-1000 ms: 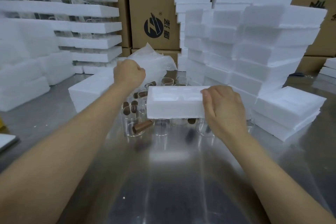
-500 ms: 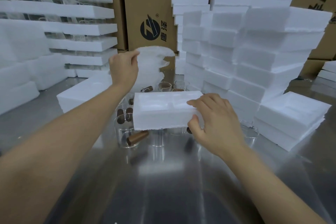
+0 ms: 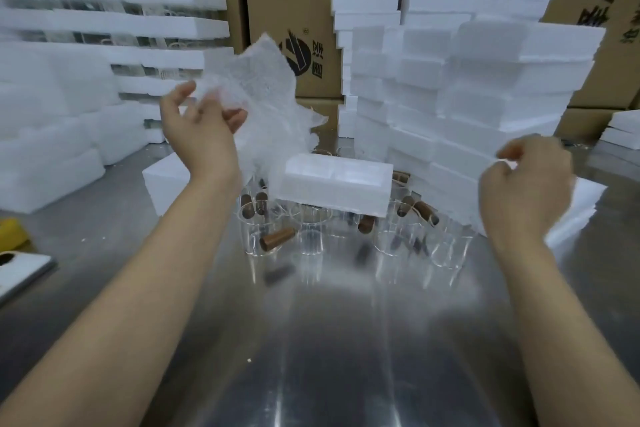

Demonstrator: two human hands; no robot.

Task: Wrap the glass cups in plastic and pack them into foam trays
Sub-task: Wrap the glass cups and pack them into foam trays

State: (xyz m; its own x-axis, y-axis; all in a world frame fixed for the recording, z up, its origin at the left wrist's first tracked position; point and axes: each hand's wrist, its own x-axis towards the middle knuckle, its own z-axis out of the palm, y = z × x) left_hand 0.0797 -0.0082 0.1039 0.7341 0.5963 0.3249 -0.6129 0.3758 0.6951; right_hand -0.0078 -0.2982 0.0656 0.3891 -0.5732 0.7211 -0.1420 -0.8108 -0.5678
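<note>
The left hand (image 3: 202,135) has lifted the plastic sheet (image 3: 258,94) higher, pinching its near edge. The right hand (image 3: 526,184) has left the foam tray (image 3: 332,184) and swung right, loosely curled and empty. The tray rests on the glass cups (image 3: 311,236) mid-counter (image 3: 329,340).

Our right hand (image 3: 526,191) has let go of the foam tray (image 3: 332,184) and now hangs well to its right, fingers loosely curled, seemingly empty though blurred. Our left hand (image 3: 204,135) has lifted the plastic sheet (image 3: 263,97) higher, above the foam tray's left end.
</note>
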